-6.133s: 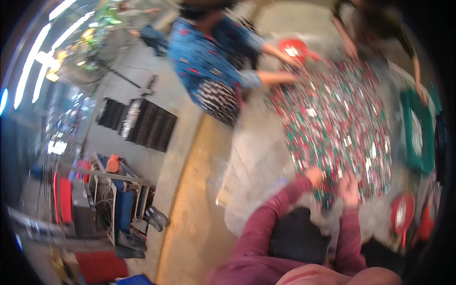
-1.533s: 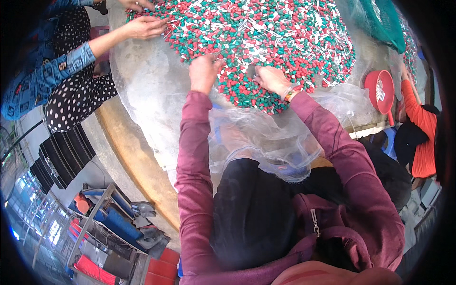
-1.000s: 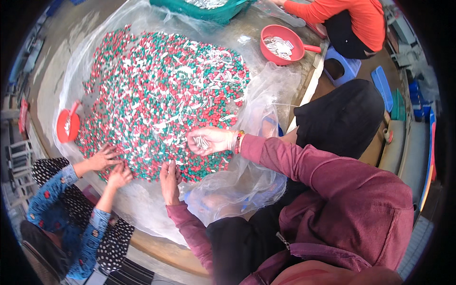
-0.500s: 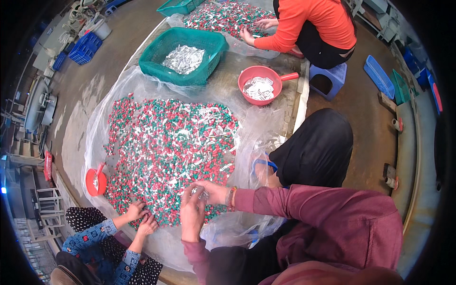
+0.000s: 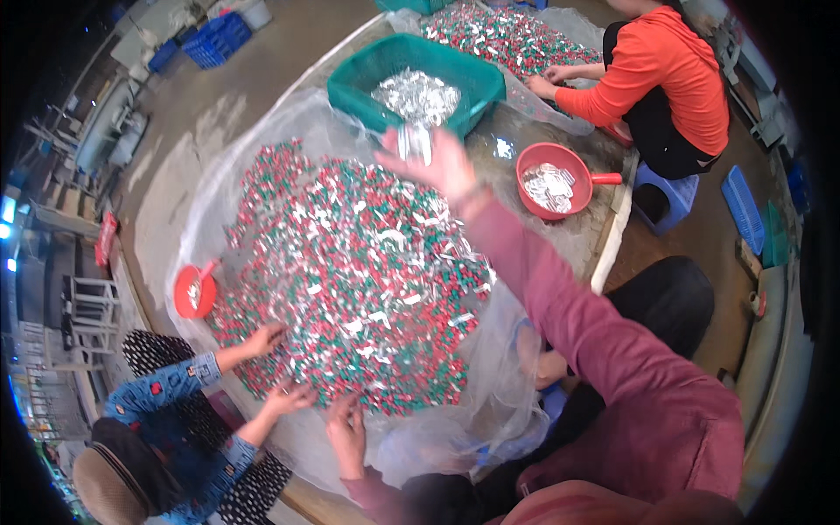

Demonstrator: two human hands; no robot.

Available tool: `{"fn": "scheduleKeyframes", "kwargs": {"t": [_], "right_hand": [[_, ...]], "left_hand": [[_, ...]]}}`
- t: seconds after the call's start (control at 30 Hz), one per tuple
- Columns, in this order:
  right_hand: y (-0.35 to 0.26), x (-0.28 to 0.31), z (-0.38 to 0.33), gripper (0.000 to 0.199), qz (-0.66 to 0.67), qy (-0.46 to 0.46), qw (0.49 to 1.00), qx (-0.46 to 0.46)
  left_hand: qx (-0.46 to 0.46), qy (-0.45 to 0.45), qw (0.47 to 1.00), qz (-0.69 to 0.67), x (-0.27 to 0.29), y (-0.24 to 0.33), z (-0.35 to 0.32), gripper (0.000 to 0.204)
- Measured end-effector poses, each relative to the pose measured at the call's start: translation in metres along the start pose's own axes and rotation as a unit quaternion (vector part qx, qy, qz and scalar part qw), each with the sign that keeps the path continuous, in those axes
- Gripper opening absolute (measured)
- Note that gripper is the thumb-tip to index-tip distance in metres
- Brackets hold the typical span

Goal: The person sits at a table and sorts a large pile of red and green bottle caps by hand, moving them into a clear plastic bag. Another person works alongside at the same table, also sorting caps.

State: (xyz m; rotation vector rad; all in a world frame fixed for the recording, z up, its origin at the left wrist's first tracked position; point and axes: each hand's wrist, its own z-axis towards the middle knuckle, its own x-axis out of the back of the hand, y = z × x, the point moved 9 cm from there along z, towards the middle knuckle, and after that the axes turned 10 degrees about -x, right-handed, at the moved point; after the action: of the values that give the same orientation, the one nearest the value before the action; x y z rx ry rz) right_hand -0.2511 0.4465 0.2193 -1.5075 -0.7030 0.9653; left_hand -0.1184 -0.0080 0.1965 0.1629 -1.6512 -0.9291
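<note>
Right hand (image 5: 435, 162) stretches out at the near edge of the green basket (image 5: 479, 87), its fingers spread apart, with white pieces (image 5: 414, 145) at them. Blur hides whether these rest on the fingers or are leaving them. An open, flattened hand would probably suit small loose bits better than a tight grip, which might let them squeeze out. White pieces heap inside the basket too, and it stands just beyond the pile (image 5: 350, 289), probably so a straightened arm can get to it without the body shifting.

Left hand (image 5: 347, 435) is bent at the pile's near edge, its fingers curled; I cannot tell whether they pinch anything. Staying low there seems handy for working among the red, green and white bits.

Beneath the pile a translucent sheet (image 5: 503, 411) spreads over the low platform (image 5: 569, 249), presumably to gather stray bits. To the right, a red bowl (image 5: 560, 154) with a handle holds more white pieces, well within the right arm's range. A smaller red scoop (image 5: 206, 302) sits across the pile, nearer the co-worker's hands (image 5: 289, 400), perhaps for that person's use.
</note>
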Motion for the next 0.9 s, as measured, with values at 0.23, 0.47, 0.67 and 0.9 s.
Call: {"fn": "scheduleKeyframes", "kwargs": {"t": [0.23, 0.47, 0.67, 0.9], "right_hand": [[0.070, -0.019, -0.017, 0.048, -0.032, -0.027, 0.996, -0.079], [0.173, 0.000, -0.160, 0.051, -0.507, -0.070, 0.849, -0.131], [0.231, -0.015, -0.246, 0.034, -0.604, -0.173, 0.776, -0.049], [0.257, -0.058, -0.273, 0.014, -0.206, -0.263, 0.849, -0.409]], "left_hand": [[0.004, 0.021, 0.999, -0.036, -0.016, -0.026, -0.016, 0.017], [-0.153, -0.138, 0.978, 0.012, -0.164, -0.005, 0.006, 0.012], [-0.109, -0.143, 0.956, 0.233, -0.216, -0.040, 0.008, 0.022], [0.002, -0.035, 0.999, -0.005, -0.187, -0.089, 0.007, 0.025]]}}
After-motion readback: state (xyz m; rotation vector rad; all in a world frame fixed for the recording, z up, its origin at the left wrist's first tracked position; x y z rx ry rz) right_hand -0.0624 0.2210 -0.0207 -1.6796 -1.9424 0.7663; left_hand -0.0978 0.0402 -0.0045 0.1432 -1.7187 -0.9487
